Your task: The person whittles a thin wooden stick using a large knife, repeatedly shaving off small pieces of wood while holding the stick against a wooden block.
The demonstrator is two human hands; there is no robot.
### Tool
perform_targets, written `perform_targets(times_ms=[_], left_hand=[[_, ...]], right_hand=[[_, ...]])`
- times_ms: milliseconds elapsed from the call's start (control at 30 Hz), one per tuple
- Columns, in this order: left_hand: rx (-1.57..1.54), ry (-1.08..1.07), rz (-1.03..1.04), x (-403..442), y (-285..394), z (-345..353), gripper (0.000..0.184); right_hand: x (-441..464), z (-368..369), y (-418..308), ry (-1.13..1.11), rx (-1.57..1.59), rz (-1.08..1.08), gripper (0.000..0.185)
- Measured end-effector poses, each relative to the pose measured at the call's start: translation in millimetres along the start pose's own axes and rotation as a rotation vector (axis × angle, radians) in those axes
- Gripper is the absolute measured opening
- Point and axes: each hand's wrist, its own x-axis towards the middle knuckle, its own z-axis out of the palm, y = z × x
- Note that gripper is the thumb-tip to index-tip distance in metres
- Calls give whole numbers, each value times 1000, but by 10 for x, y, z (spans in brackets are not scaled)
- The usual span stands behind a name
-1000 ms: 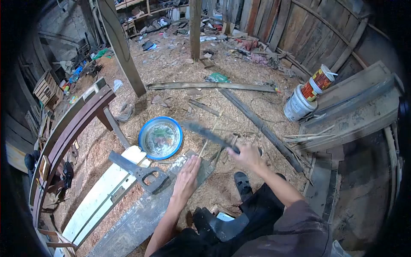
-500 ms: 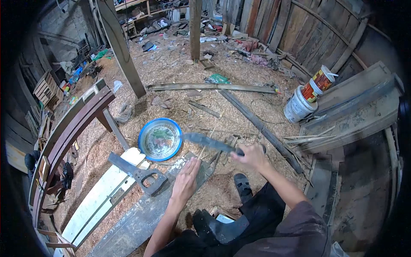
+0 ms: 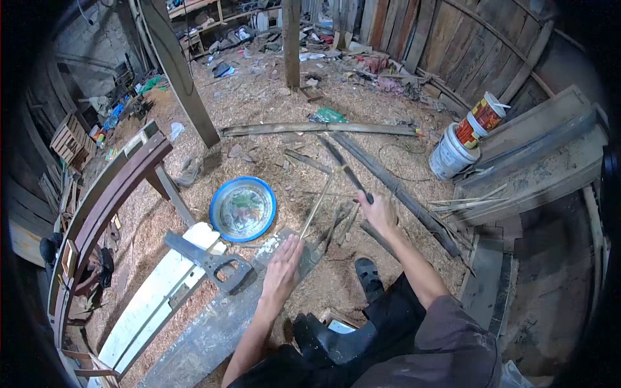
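Note:
My left hand [image 3: 282, 266] is closed around the near end of a thin wooden strip [image 3: 315, 210], resting at the end of a grey plank [image 3: 200, 330]. The strip points forward over the shavings. In my right hand [image 3: 379, 215] is the dark handle of a machete [image 3: 349, 173], its blade pointing forward and slightly left, close to the strip's far tip. Whether blade and strip touch, I cannot tell. Left of my left hand, a handsaw [image 3: 226, 270] lies across a white-painted board [image 3: 145, 301] and the plank.
A blue-rimmed basin [image 3: 215, 200] sits on the shavings ahead. Long wooden beams [image 3: 401, 194] lie beyond my right hand. Stacked buckets [image 3: 453, 155] stand at the right, beside leaning boards [image 3: 537, 174]. A curved wooden frame [image 3: 90, 226] stands at the left, and a post [image 3: 184, 77] rises ahead.
The machete has swung from pointing left across the strip to pointing forward, further from my body. My right hand has turned and shifted slightly. My left hand stays on the strip.

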Motion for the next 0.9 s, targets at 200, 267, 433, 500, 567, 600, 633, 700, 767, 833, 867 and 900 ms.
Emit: perform_targets(times_ms=[200,267,433,500,567,600,633,700,767,833,867,900], left_hand=[[-12,-9,-7,1,-16,45,73],[6,-21,-6,-5,-13,21,72],[-3,28,-18,8,-27,79,68],[-20,48,-24,-7,-27,115,66],[-28,71,-34,12,-33,100,64],[-54,79,-44,12,-10,76,61],[-82,85,-56,4,10,51,58],[-114,88,-70,-8,44,9,57],[-140,108,-76,-38,65,-50,56],[-211,123,-119,-166,118,-108,54],[-212,125,-127,-228,142,-153,54],[-187,105,-137,-292,171,-208,56]], right_hand=[[-496,49,-80,-7,-78,-252,77],[-429,76,-89,29,39,-186,78],[-478,46,-191,-41,77,-71,78],[-660,14,-296,54,-2,-241,76],[-788,-151,-404,-77,-15,-284,73],[-828,-232,-481,-89,-101,-328,71],[-849,-268,-519,-103,-189,-370,70],[-831,-217,-448,-112,-105,-312,69],[-797,-258,-476,-96,-73,-180,69],[-931,-329,-513,-88,-80,-194,69],[-1027,-303,-479,-87,-65,-226,69],[-1081,-322,-509,-88,-48,-258,69]])
